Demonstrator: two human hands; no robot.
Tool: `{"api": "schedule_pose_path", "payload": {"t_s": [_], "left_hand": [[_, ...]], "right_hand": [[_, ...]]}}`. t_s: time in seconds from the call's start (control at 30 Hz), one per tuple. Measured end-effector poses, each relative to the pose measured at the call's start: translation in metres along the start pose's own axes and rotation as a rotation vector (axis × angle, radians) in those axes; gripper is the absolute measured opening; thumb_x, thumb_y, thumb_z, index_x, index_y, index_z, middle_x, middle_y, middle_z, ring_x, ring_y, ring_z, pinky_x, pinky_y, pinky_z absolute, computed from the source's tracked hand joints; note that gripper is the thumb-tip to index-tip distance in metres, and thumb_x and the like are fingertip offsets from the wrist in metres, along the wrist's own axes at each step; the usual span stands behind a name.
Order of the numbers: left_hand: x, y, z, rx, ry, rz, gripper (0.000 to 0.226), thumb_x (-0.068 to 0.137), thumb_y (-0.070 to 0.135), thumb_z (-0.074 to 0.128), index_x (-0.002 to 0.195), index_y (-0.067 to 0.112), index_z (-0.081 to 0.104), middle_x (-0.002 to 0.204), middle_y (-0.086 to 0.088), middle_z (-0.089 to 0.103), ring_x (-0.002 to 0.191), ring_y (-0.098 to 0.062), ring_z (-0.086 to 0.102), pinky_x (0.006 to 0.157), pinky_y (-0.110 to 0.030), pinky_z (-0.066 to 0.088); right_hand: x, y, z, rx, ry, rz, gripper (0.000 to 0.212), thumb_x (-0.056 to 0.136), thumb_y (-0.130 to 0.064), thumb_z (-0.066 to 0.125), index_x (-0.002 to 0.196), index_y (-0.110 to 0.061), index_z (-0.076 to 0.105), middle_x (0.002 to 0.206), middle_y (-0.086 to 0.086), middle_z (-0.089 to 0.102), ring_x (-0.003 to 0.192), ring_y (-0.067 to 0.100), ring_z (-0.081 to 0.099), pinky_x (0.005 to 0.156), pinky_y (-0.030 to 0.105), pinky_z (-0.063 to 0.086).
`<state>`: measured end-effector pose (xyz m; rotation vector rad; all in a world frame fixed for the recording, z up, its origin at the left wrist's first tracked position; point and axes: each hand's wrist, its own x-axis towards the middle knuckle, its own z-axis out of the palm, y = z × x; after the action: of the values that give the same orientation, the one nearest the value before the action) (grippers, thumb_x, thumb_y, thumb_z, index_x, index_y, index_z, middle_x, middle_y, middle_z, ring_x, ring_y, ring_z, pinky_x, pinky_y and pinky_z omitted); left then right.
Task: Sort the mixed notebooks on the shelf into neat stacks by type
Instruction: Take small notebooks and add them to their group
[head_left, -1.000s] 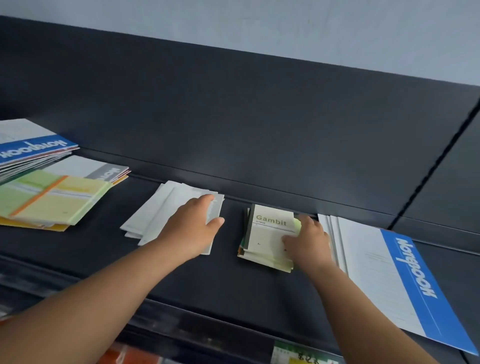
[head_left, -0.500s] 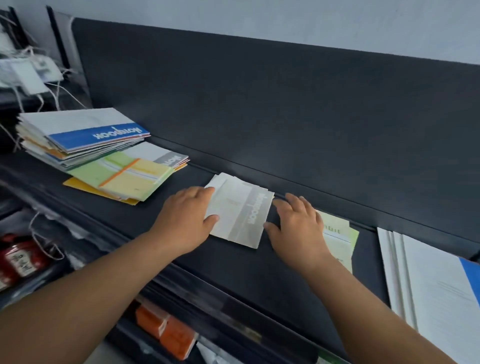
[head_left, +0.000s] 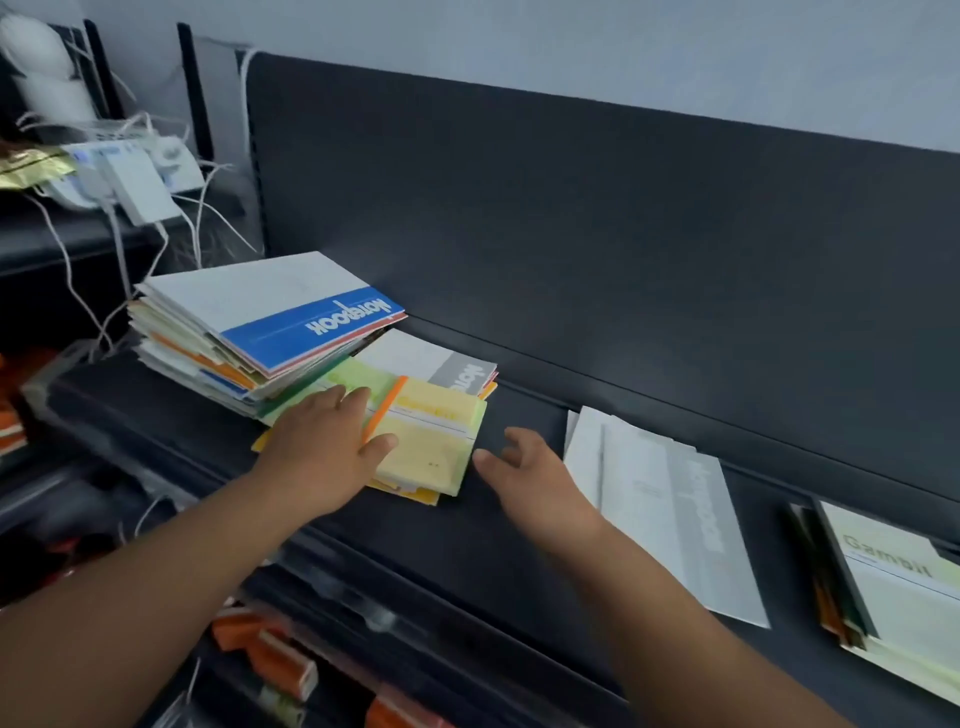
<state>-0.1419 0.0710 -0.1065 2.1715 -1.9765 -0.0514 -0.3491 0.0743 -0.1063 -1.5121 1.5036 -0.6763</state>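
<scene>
Dark grey shelf (head_left: 519, 545) against a matching back panel, pale wall above. At the left end sits a tall, ragged stack of notebooks (head_left: 208, 353). Its top cover, the blue-banded notebook (head_left: 291, 312), lies diagonally, blue end pointing right toward the panel.

Against that stack's foot lies a yellow-green notebook (head_left: 436, 441), flat, long axis roughly along the shelf and slightly skewed, crossed by an orange stripe. It rests on other covers, among them a grey-banded notebook (head_left: 447, 366).

The person's left hand (head_left: 332, 447) lies palm down on it, fingers straight and together, thumb spread. Their right hand (head_left: 535, 483) is just beside its right edge, fingers loosely spread, holding nothing; contact is unclear.

Further right are fanned grey notebooks (head_left: 675, 519), long axis running front to back, then Gambit notebooks (head_left: 893, 587). White cables (head_left: 119, 228) tangle at far left.
</scene>
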Motion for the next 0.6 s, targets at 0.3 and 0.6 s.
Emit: {"api": "schedule_pose_path", "payload": {"t_s": [0.3,0.6], "left_hand": [[0.025,-0.036,0.013,-0.068,-0.221,0.217,0.075,0.088,0.072,0.023,0.149,0.029,0.019,0.153,0.001,0.033,0.139,-0.025,0.028,0.113,-0.044,0.025],[0.042,-0.039,0.007,-0.064,-0.23,0.192,0.06,0.097,0.055,0.026,0.145,0.019,0.028,0.14,-0.003,0.046,0.129,-0.024,0.041,0.102,-0.041,0.036]], "right_hand": [[0.052,-0.019,0.052,0.339,0.246,0.29,0.075,0.084,-0.022,0.075,0.145,-0.006,0.035,0.118,0.0,0.055,0.104,0.021,0.061,0.086,0.036,0.054],[0.042,-0.01,0.038,0.525,0.324,0.342,0.019,0.095,-0.001,0.051,0.11,-0.006,0.062,0.104,0.01,0.069,0.091,0.028,0.067,0.072,0.04,0.059]]}}
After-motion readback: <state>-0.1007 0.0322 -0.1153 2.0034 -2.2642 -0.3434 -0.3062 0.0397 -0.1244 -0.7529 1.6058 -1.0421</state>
